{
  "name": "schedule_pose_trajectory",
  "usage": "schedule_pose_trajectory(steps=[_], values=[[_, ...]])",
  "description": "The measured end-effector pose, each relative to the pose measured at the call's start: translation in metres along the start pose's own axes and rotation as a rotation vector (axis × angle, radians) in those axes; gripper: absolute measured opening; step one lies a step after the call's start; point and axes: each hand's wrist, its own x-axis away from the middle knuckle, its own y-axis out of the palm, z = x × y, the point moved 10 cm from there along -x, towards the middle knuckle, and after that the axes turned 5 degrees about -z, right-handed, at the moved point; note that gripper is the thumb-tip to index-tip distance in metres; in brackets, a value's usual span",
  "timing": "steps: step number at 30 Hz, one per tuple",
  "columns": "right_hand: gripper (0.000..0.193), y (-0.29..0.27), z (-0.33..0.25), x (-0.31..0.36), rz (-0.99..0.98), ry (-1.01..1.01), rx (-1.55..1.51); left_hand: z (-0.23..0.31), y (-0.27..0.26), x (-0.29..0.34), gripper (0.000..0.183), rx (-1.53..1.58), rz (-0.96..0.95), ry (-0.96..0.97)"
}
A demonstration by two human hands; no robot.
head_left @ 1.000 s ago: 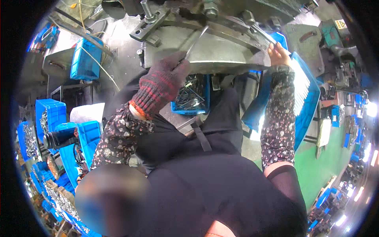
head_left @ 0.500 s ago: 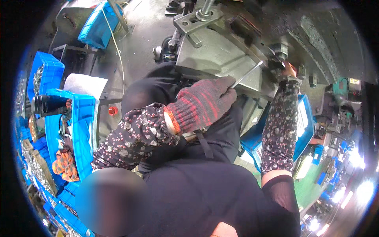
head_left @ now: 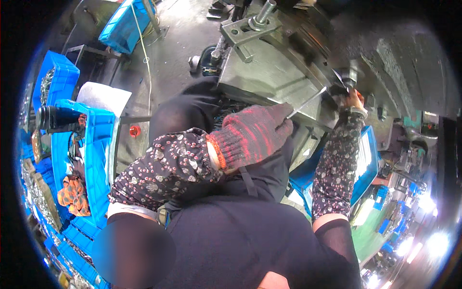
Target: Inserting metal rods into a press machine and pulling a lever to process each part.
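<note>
a big dark machine [head_left: 385,62] fills the far right of the scene, and a flat grey metal plate [head_left: 264,74] slants out from its left side. a long blue crate [head_left: 99,164] stands at the near left, and the right-hand crate [head_left: 370,169], also blue, sits beside and partly behind the right forearm with something pale in it. two smaller crates are on the left, a far one [head_left: 120,31] and a nearer one [head_left: 65,79] with small metal bits in it. a steel clamp [head_left: 250,29] with an upright threaded bolt [head_left: 263,13] sits at the plate's far left corner. the left hand [head_left: 257,137], in a dark red-striped knitted glove, is in the middle, in front of the plate, its fingers closed around a thin metal rod [head_left: 308,102]. that rod points far and right, its tip near the right hand [head_left: 355,99]. this hand is bare, up against the machine, fingers bent and partly in shadow; i cannot tell whether they grip anything. an orange patterned cloth [head_left: 74,195] hangs in the long crate, and a small red round thing [head_left: 135,131] is to its right
</note>
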Motion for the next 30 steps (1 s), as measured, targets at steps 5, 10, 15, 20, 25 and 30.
schedule_pose_trajectory(steps=[5, 10, 15, 20, 25, 30], values=[[0.028, -0.036, 0.003, 0.022, -0.006, -0.008, -0.196, 0.016, 0.011, -0.003, 0.028, -0.473, -0.02, 0.342], [0.024, -0.132, 0.106, 0.056, 0.003, 0.191, -0.172, -0.024, -0.001, -0.036, 0.031, -0.33, -0.072, 0.166], [0.029, -0.247, 0.2, 0.133, 0.312, 0.464, 0.273, -0.077, -0.02, -0.064, 0.037, -0.112, -0.189, -0.268], [0.038, -0.229, 0.217, 0.172, 0.15, 0.854, 0.901, -0.08, -0.051, -0.09, 0.039, -0.117, -0.123, -0.203], [0.04, -0.228, 0.199, 0.194, 0.216, 1.001, 0.834, -0.092, -0.037, -0.082, 0.037, 0.001, -0.189, -0.261], [0.051, -0.247, 0.195, 0.197, 0.367, 0.637, 0.462, -0.076, -0.041, -0.072, 0.036, -0.012, -0.077, -0.119]])
